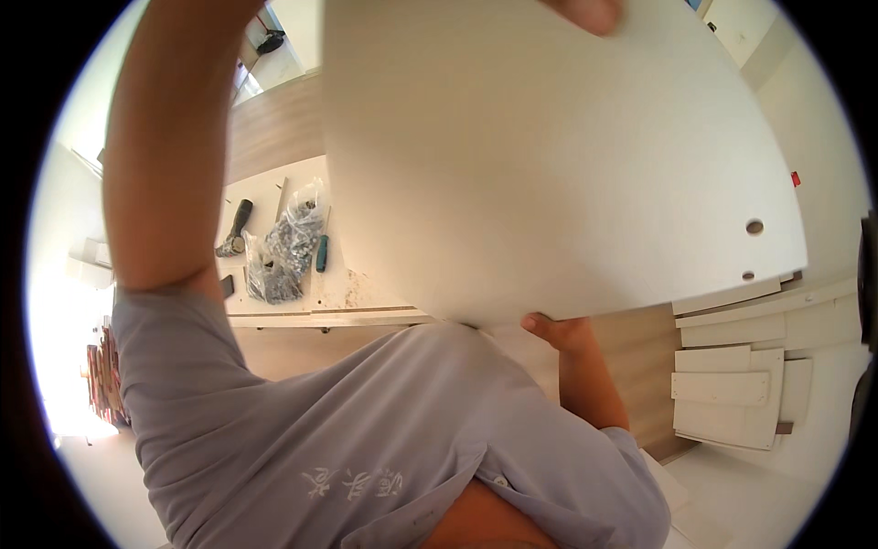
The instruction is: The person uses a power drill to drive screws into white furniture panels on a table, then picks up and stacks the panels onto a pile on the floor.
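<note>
A large white furniture panel (549, 165) with two holes near its right corner is held up in front of me, filling much of the view. My left arm reaches up along the left side and passes out of the picture. At the panel's upper edge, blurred fingertips of my left hand (587, 13) press on its face; the rest of that hand is out of sight. Below, my right hand (558, 331) grips the lower edge, its thumb showing and its other fingers hidden behind the board.
Left of the panel, a white board on the floor carries clear plastic bags of metal hardware (285, 247), a dark power tool (238, 229) and a teal-handled tool (322, 253). Several white boards (722, 389) are stacked at the right. Wood-look floor (631, 366) lies between.
</note>
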Demonstrator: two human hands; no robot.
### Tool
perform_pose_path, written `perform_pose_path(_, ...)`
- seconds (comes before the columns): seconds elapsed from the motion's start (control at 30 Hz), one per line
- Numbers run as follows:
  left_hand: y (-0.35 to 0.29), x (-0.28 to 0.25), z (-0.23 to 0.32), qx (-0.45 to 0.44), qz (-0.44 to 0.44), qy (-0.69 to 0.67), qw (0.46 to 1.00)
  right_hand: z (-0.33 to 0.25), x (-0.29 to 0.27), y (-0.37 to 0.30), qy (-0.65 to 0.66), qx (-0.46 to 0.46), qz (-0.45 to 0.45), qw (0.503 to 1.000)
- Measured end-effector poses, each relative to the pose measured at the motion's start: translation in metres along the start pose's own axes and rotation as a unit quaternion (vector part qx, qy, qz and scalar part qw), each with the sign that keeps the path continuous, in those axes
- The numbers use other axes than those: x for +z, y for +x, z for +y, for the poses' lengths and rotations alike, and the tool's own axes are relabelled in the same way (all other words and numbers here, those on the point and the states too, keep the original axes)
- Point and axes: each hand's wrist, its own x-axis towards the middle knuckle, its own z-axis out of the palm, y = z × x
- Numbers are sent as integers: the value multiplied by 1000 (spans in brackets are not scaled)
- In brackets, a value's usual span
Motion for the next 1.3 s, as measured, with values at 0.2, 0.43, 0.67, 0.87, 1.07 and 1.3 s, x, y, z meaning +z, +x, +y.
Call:
perform_pose_path(0.2,40,40,-14,15,-102,-57,993,21,53,6,64,50,231,969)
perform_pose_path(0.43,-149,227,-131,-124,63,-202,969,62,84,18,152,172,426,875)
perform_pose_path(0.67,-510,282,-56,-721,-341,-432,421,159,89,-17,325,247,461,788)
perform_pose_path(0.87,-552,300,-28,-730,-145,-420,519,241,102,-65,363,310,494,726)
perform_pose_path(1.07,-573,317,-32,-735,-148,-393,533,281,106,-87,362,338,521,695)
perform_pose_path(1.3,-584,344,-31,-729,-165,-357,560,295,99,-87,358,358,531,680)
